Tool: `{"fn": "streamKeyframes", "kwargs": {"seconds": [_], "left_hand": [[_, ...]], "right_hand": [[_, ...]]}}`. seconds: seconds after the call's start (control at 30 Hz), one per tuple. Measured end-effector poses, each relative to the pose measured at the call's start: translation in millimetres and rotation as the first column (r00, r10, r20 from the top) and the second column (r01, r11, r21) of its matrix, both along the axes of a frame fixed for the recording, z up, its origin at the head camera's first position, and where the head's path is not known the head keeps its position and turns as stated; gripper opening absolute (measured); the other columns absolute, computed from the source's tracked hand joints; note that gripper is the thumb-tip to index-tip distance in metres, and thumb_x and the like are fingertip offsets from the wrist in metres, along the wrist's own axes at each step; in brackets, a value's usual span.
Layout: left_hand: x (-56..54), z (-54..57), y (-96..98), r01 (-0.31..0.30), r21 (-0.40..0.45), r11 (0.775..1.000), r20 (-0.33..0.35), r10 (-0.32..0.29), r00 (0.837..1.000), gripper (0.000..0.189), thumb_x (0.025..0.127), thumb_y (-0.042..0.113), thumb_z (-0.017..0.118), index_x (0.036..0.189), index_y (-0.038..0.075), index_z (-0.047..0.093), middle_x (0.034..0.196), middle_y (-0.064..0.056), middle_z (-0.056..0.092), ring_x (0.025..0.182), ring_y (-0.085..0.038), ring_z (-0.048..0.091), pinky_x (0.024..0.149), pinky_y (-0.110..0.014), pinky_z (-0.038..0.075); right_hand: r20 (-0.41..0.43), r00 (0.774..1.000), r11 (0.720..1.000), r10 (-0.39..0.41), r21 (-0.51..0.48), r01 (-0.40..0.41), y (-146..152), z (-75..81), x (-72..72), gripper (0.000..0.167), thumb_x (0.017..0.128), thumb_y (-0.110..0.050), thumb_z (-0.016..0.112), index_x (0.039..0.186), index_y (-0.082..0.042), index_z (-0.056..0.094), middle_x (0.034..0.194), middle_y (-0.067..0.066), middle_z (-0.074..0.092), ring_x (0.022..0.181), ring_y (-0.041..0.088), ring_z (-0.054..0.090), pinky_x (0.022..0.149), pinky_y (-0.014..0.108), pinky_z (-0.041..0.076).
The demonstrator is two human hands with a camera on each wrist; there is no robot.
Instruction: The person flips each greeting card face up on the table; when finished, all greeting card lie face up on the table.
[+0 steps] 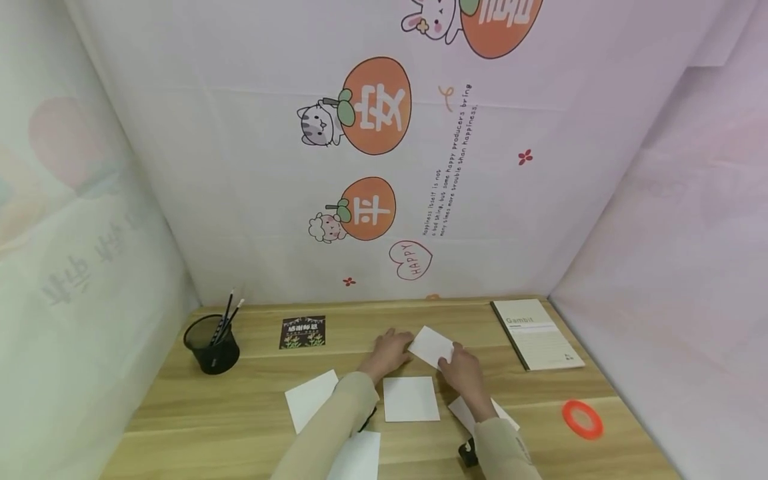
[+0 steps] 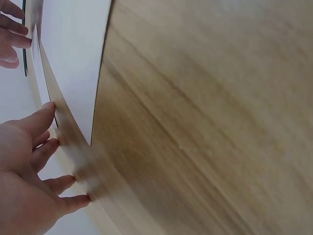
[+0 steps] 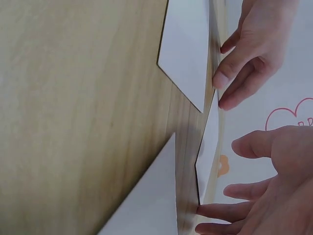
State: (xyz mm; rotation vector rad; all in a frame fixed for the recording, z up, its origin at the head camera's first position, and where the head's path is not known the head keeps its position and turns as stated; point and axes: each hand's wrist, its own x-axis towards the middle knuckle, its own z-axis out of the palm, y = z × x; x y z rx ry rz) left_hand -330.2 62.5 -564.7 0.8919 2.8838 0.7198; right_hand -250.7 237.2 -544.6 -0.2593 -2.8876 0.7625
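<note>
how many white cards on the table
5: one card between left hand and right hand, one just below in view, two by left sleeve, one under right wrist; more may be hidden.

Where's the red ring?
In the head view, the red ring lies on the right side of the table, just below the notebook in the picture.

The paper squares (image 1: 411,400) are plain white; the surface (image 1: 252,415) shows yellow-brown wood grain with darker streaks; the sleeves (image 1: 327,435) are beige; the cup (image 1: 221,359) is black, the card (image 1: 303,332) black with green plants (image 1: 292,341); the notebook (image 1: 540,337) is off-white with a dark spine (image 1: 509,336); the ring (image 1: 587,434) is red-orange; the white wall (image 1: 252,200) carries orange fruit (image 1: 378,103) with green leaves (image 1: 345,112), red flowers (image 1: 525,157) and a red-outlined heart (image 1: 411,260).
</note>
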Motion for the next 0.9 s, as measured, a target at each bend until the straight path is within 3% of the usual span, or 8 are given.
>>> {"fn": "streamKeyframes", "kwargs": {"seconds": [0.4, 0.8, 0.9], "left_hand": [[1.9, 4.2, 3.7, -0.005, 0.002, 1.000, 0.022, 0.005, 1.000, 0.044, 0.087, 0.018, 0.071, 0.128, 0.009, 0.061, 0.136, -0.007, 0.056, 0.132, -0.044, 0.039, 0.103, -0.068, 0.031], [0.4, 1.3, 4.3, -0.021, 0.004, 1.000, 0.048, 0.021, 0.999, 0.044, 0.088, 0.019, 0.070, 0.130, 0.012, 0.060, 0.137, -0.005, 0.056, 0.135, -0.042, 0.036, 0.106, -0.067, 0.028], [0.8, 2.7, 4.3, -0.032, 0.012, 0.999, 0.055, 0.031, 0.998, 0.044, 0.087, 0.019, 0.071, 0.129, 0.011, 0.061, 0.136, -0.006, 0.057, 0.135, -0.042, 0.036, 0.106, -0.067, 0.027]], "right_hand": [[-0.041, 0.999, 0.999, -0.033, -0.033, 0.032, -7, -4.3, -4.3, 0.054, 0.088, -0.017, 0.060, 0.126, 0.019, 0.047, 0.113, 0.039, 0.057, 0.103, 0.053, 0.056, 0.087, 0.059, 0.048], [-0.030, 0.994, 0.975, -0.103, -0.202, 0.095, -11, -7.8, -11.5, 0.054, 0.090, -0.016, 0.055, 0.132, 0.015, 0.043, 0.122, 0.039, 0.053, 0.113, 0.054, 0.051, 0.092, 0.060, 0.046], [-0.043, 0.992, 0.966, -0.119, -0.235, 0.106, -11, -9.6, -13.0, 0.051, 0.090, -0.012, 0.053, 0.132, 0.014, 0.043, 0.123, 0.038, 0.053, 0.108, 0.051, 0.055, 0.087, 0.057, 0.049]]}}
